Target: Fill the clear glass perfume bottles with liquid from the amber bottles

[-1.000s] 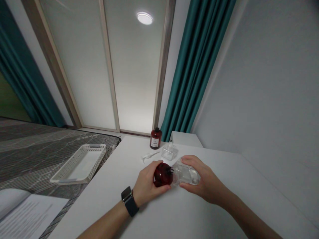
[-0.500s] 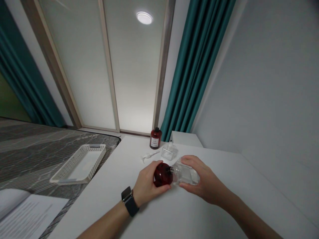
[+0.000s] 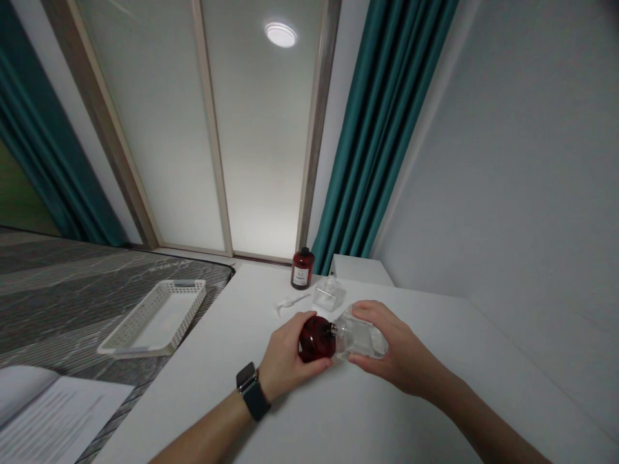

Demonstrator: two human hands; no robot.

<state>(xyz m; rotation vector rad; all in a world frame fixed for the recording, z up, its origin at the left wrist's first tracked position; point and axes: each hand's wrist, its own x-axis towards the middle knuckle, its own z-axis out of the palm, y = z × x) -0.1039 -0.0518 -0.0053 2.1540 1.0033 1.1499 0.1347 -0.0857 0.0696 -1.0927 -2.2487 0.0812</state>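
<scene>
My left hand (image 3: pixel 293 351), with a dark watch on its wrist, is wrapped round a dark red bottle (image 3: pixel 318 339). My right hand (image 3: pixel 389 351) grips a clear bottle (image 3: pixel 362 336) that is tilted nearly on its side, its neck pointing left. The two bottle necks meet, or nearly meet, between my hands; I cannot tell whether liquid passes. Just beyond them on the white table (image 3: pixel 309 419) stands another clear bottle (image 3: pixel 329 294). A white pump head (image 3: pixel 291 301) lies to its left.
A second dark red bottle (image 3: pixel 302 269) with a label and black cap stands near the table's far edge. On the grey surface to the left are a white basket (image 3: pixel 116 335) and an open book (image 3: pixel 62 419). Teal curtains (image 3: pixel 382 142) hang behind.
</scene>
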